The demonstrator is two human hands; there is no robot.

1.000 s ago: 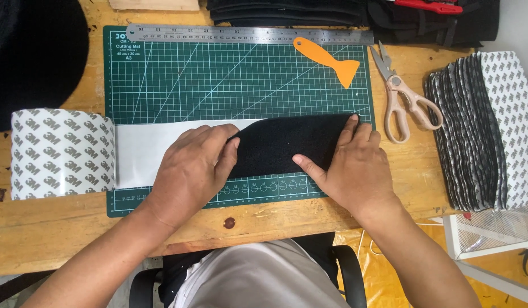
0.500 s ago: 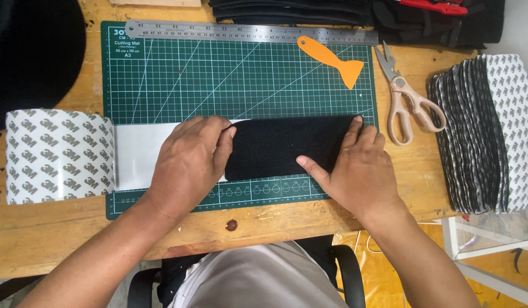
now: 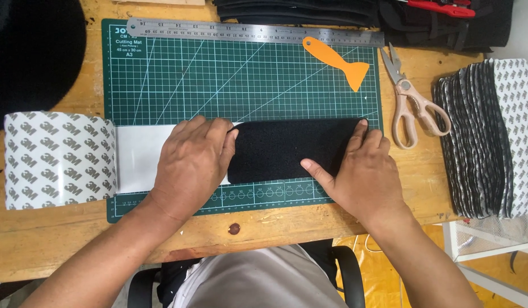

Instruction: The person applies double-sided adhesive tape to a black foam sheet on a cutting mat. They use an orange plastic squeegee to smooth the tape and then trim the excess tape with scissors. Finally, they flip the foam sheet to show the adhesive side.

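A black fabric piece with rounded corners lies on the green cutting mat, over the white strip unrolled from the wide tape roll at the left. The left hand presses flat, fingers spread, on its left end — hiding that edge. The right hand lies open and flat on its right end, thumb stretched along the fabric. Scissors lie nearby; the stack of backed pieces is cut off at the right edge.

small craft workshop, i'd say: wooden bench w/ green cutting mat, steel ruler, scissors, orange scraper, big adhesive roll, stack of cut backed pieces.
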